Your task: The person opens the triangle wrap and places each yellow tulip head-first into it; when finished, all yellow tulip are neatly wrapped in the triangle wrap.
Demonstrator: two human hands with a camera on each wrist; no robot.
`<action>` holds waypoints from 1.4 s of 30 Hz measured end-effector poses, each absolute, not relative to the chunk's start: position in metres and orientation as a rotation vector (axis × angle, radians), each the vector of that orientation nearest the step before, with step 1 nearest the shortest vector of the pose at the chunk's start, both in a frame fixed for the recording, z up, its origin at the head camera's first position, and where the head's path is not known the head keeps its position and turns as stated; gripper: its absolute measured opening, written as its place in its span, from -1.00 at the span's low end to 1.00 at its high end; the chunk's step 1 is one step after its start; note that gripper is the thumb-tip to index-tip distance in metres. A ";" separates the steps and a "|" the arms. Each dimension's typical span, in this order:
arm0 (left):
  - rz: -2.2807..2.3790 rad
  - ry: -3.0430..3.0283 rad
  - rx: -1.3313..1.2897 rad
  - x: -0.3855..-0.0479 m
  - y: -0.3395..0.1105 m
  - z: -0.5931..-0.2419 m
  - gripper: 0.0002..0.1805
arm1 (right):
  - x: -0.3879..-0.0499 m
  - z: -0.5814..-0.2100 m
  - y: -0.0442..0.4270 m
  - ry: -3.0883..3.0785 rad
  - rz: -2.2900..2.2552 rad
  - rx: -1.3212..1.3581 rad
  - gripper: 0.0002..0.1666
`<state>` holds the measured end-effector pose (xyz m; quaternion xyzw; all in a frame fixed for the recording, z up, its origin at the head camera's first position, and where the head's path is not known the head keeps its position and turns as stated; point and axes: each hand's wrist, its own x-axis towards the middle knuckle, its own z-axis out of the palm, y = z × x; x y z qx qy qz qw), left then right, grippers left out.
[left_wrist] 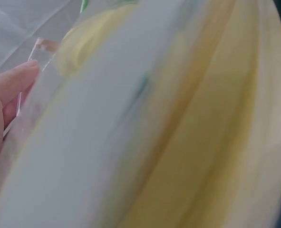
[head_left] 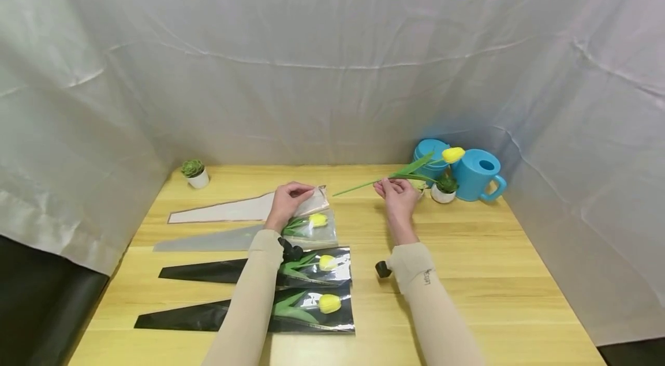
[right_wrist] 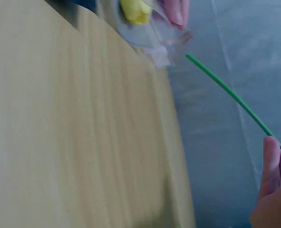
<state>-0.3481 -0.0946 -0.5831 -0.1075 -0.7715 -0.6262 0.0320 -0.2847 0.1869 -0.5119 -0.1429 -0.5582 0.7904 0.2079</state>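
In the head view my right hand (head_left: pixel 399 197) pinches the green stem of a yellow tulip (head_left: pixel 454 155). Its bloom points to the right, and its bare stem end (right_wrist: pixel 197 61) reaches left toward the other hand. My left hand (head_left: pixel 288 201) pinches the wide end of a flat, tapered white flower sleeve (head_left: pixel 223 213) with a clear front. The left wrist view has the thumb (left_wrist: pixel 16 80) on the clear film's edge, with fingers partly hidden behind. Stem end and sleeve mouth are a small gap apart.
Nearer me lie a grey sleeve (head_left: pixel 208 239) and two black sleeves (head_left: pixel 202 271), each with a yellow tulip inside. Behind the right hand are a blue watering can (head_left: pixel 471 176), a blue lidded container (head_left: pixel 431 149) and a potted succulent (head_left: pixel 443 193). Another succulent (head_left: pixel 197 178) stands far left.
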 end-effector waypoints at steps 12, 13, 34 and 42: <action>-1.927 -2.383 -0.307 -0.347 -0.098 -0.583 -0.78 | -0.296 -0.530 0.153 -1.601 2.330 -0.508 -0.69; -1.927 -2.383 -0.310 -0.347 -0.097 -0.583 -0.78 | -0.296 -0.531 0.152 -1.616 2.335 -0.519 -0.69; -1.851 -2.452 -0.432 -0.348 -0.084 -0.566 -0.81 | -0.295 -0.551 0.126 -1.783 2.279 -0.562 -0.78; -1.815 -2.414 -0.493 -0.344 -0.074 -0.561 -0.82 | -0.293 -0.551 0.117 -1.845 2.233 -0.565 -0.78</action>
